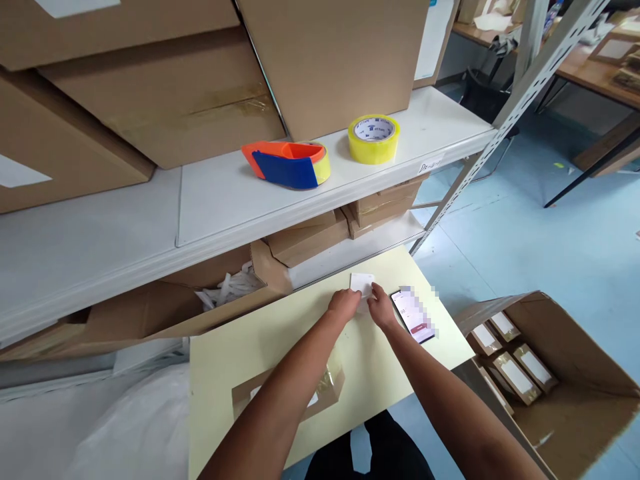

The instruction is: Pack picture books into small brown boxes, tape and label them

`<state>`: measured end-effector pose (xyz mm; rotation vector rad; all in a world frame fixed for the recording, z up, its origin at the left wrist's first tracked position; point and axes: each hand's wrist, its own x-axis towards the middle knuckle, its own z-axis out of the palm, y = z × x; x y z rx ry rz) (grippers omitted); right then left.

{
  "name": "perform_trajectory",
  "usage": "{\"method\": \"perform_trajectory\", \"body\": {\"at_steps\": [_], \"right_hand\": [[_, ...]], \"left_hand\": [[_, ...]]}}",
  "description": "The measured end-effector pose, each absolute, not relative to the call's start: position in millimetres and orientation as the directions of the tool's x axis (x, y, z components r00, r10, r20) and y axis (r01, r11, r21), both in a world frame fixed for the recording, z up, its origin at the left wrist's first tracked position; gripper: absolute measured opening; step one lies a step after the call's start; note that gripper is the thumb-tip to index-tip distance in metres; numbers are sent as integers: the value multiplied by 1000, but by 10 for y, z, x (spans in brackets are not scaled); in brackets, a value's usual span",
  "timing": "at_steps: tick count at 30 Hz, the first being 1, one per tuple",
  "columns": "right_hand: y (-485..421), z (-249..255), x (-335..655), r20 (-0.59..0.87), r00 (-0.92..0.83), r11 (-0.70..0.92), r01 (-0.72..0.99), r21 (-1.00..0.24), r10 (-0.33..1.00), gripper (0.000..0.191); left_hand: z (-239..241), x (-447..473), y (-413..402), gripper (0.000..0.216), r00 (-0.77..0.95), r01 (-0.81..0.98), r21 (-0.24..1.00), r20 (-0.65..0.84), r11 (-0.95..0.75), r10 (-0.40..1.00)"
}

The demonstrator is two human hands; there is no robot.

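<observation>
Both hands meet over the pale yellow table. A small white slip of paper (361, 283) is pinched at its lower left by my left hand (345, 305) and at its lower right by my right hand (381, 307). Fine print on it is too small to read. Just right of my right hand lies a phone (413, 315) with its screen lit and partly blurred out. A small taped cardboard box (327, 393) with a white label rests nearer to me, partly hidden beneath my left forearm.
On the shelf (215, 207) ahead sit a blue and orange tape dispenser (287, 165), a yellow tape roll (373, 143) and large cartons (340, 60). At right, an open carton (575, 400) on the floor holds several small labelled boxes. A metal rack post (465, 177) stands beyond the table.
</observation>
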<state>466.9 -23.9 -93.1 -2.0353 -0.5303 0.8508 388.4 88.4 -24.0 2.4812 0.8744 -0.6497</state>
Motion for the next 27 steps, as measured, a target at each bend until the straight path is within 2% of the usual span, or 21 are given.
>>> {"method": "perform_trajectory", "body": {"at_steps": [4, 8, 11, 14, 17, 20, 24, 27], "right_hand": [[-111, -755, 4835, -397, 592, -601, 190, -777, 701, 64], [-50, -637, 4788, -379, 510, -620, 475, -624, 772, 61], [-43, -637, 4661, -299, 424, -519, 705, -483, 855, 71], [-38, -686, 4633, -223, 252, -325, 854, -407, 942, 69], [16, -725, 4772, -234, 76, -164, 907, -387, 969, 70], [113, -729, 4990, -295, -18, -87, 937, -339, 955, 77], [193, -694, 5177, -353, -19, -95, 949, -301, 935, 80], [238, -672, 5162, -332, 35, -157, 924, -348, 943, 74]], "left_hand": [[-217, 3875, 929, 30, 591, 784, 261, -590, -563, 550], [-195, 3760, 1133, 33, 519, 854, 323, -596, -408, 613], [-155, 3631, 1320, 36, 491, 868, 383, -568, -316, 661], [-120, 3492, 1480, 33, 455, 874, 423, -538, -239, 710], [-121, 3337, 1588, 28, 393, 884, 444, -531, -148, 751], [-146, 3173, 1617, 25, 323, 881, 472, -546, -34, 773], [-153, 3002, 1541, 29, 279, 830, 544, -592, 120, 756], [-137, 2942, 1473, 26, 282, 768, 604, -618, 214, 734]]}}
